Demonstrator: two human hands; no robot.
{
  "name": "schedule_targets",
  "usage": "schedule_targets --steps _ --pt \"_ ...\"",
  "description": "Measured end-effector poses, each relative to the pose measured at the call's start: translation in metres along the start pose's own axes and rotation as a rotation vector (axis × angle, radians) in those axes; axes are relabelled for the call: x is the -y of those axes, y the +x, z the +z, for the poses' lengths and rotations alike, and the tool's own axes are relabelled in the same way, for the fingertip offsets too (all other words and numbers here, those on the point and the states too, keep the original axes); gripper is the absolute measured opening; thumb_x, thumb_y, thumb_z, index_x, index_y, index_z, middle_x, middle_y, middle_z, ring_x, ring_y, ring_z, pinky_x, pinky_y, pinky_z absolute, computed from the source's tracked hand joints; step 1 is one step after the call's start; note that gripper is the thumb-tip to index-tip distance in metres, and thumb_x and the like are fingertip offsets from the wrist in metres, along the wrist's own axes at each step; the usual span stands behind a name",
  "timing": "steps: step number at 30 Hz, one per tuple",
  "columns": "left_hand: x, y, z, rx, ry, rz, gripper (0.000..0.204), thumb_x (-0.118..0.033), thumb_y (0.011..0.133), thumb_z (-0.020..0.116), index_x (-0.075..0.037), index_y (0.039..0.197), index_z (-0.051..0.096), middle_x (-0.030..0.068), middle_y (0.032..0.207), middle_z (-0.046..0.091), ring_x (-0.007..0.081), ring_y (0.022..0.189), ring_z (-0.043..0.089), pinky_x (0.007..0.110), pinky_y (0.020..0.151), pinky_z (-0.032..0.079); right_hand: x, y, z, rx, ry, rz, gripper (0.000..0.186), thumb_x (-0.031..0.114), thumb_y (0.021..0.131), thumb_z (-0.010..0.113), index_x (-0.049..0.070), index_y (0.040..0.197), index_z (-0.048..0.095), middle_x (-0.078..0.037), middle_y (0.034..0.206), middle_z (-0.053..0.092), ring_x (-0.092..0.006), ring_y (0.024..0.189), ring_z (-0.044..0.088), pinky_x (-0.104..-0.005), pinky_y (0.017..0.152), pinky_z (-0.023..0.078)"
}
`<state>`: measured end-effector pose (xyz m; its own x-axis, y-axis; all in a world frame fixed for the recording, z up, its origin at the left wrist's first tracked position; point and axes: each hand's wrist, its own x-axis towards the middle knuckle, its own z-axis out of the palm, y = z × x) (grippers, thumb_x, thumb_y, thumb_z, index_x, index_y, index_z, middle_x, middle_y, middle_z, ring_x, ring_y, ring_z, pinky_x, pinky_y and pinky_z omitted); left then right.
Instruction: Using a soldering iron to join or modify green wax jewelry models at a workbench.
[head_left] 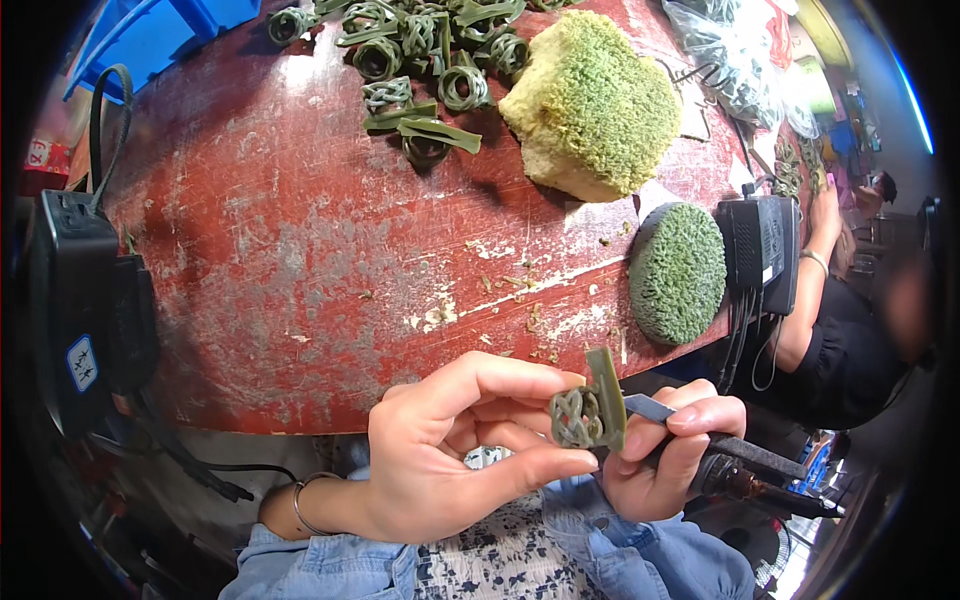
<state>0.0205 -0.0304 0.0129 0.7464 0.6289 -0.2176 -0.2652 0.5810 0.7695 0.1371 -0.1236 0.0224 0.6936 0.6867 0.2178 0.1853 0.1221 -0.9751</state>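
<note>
My left hand pinches a small green wax ring between thumb and fingers, in front of my body just off the table's near edge. The ring has an openwork, woven-looking side and a flat upright slab. My right hand is closed on a narrow grey strip, whose bent end lies close against the slab. I cannot tell whether they touch. A dark pen-like tool points out to the right below that hand; how it is held is hidden.
On the worn red table lie several similar green rings, a yellow-green foam block and a round green sponge-like pad. Black devices with cords stand left and right. A blue bin is far left; another person sits at right.
</note>
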Motion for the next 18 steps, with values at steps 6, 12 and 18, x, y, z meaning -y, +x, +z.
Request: schedule_targets --steps 6,12,18 --pt "-0.001 0.005 -0.001 0.02 0.096 0.045 0.041 0.008 0.065 0.07 0.008 0.099 0.047 0.0179 0.095 0.054 0.0181 0.086 0.059 0.026 0.069 0.054 0.002 0.006 -0.007 0.034 -0.019 -0.032 0.029 0.029 0.087 0.051 0.001 0.085 0.044 -0.007 0.047 0.053 -0.0058 0.033 0.037 -0.0192 0.031 0.03" --pt "0.001 0.007 -0.008 0.083 0.208 0.102 0.041 0.007 0.064 0.071 0.006 0.1 0.051 0.0181 0.097 0.053 0.019 0.088 0.058 0.026 0.072 0.054 0.007 0.012 -0.013 0.117 -0.07 0.169 0.032 0.031 0.087 0.051 0.0 0.09 0.044 -0.008 0.05 0.055 -0.0081 0.038 0.045 -0.0203 0.036 0.036" --pt "-0.004 0.009 -0.012 0.162 0.342 0.192 0.044 0.006 0.065 0.07 0.005 0.104 0.05 0.0215 0.103 0.053 0.0215 0.092 0.058 0.026 0.071 0.054 0.013 0.019 -0.012 0.137 -0.052 0.3 0.03 0.029 0.085 0.054 0.0 0.089 0.048 -0.012 0.055 0.057 -0.0106 0.042 0.049 -0.0216 0.038 0.038"
